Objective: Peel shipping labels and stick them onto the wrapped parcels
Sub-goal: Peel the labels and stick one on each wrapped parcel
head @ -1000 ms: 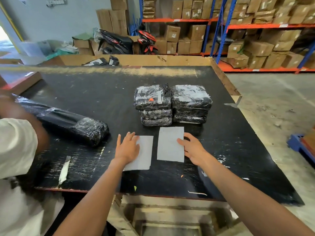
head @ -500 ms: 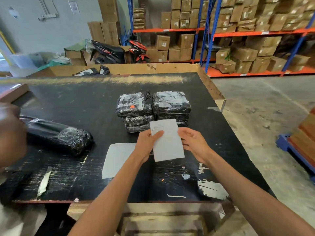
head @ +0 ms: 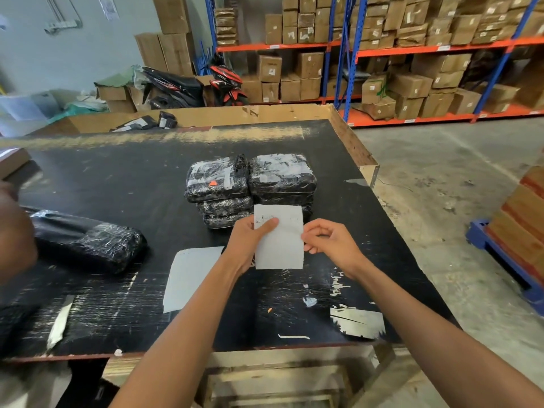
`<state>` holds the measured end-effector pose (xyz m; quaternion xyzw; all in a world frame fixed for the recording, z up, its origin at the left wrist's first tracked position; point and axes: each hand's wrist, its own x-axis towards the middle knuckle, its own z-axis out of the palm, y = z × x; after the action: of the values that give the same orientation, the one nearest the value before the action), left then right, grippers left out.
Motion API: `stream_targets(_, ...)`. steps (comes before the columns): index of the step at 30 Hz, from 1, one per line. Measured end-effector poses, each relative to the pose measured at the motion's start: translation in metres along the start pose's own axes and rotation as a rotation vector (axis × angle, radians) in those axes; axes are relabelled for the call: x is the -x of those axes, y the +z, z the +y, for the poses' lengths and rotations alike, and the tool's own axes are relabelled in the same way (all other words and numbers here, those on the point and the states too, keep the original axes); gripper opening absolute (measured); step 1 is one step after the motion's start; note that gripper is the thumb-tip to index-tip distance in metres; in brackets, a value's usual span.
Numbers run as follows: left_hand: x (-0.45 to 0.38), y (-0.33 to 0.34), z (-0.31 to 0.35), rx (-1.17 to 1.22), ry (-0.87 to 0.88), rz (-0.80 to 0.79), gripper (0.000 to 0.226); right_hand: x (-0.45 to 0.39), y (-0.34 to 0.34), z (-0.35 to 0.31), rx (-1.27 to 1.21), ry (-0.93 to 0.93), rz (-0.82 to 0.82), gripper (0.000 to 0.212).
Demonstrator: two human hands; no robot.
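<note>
Both hands grip one shipping label (head: 279, 240) above the counter (head: 117, 178): left hand (head: 250, 240) pinches its upper left, right hand (head: 326, 242) its right edge. Thin, limp paper, probably light; peel from a corner. Wrapped parcels (head: 250, 184) sit just behind.

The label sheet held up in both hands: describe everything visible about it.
The label sheet is a pale grey-white paper rectangle, taller than wide, held upright above the black table, in front of the stacked wrapped parcels. Faint printing marks its top left; the rest looks blank. The left hand pinches its left edge, thumb over the face, and the right hand pinches its right edge. It looks flat and uncreased, and touches nothing else.
</note>
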<state>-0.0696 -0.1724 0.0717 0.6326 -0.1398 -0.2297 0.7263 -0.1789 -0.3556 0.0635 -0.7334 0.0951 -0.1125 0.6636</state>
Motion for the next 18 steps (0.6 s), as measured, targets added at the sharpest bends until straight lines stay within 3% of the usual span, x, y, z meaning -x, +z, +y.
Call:
stream_targets(3, 0.000, -0.004, 0.000, -0.091, 0.015, -0.015, 0.017, -0.001, 0.004, 0.002, -0.032, 0.014, -0.020, 0.017)
stream_targets(6, 0.002, -0.009, 0.003, -0.287, -0.041, -0.148, 0.022, -0.005, 0.006, 0.000, -0.076, 0.006, 0.025, 0.030)
stream_targets(9, 0.003, -0.012, 0.005, -0.405, -0.061, -0.282, 0.024, -0.010, 0.010, -0.001, 0.007, -0.001, 0.005, 0.023)
stream_targets(12, -0.001, -0.012, 0.006, -0.542, 0.048, -0.121, 0.009, -0.012, 0.012, -0.001, 0.047, 0.025, -0.014, 0.014)
stream_targets(14, -0.008, -0.013, 0.004, -0.634, 0.061, -0.035, 0.012, -0.012, 0.013, -0.001, 0.074, 0.070, -0.070, 0.016)
stream_targets(18, -0.011, -0.014, 0.004, -0.826, 0.083, -0.095, 0.018, -0.012, 0.014, -0.002, 0.024, 0.124, -0.159, 0.017)
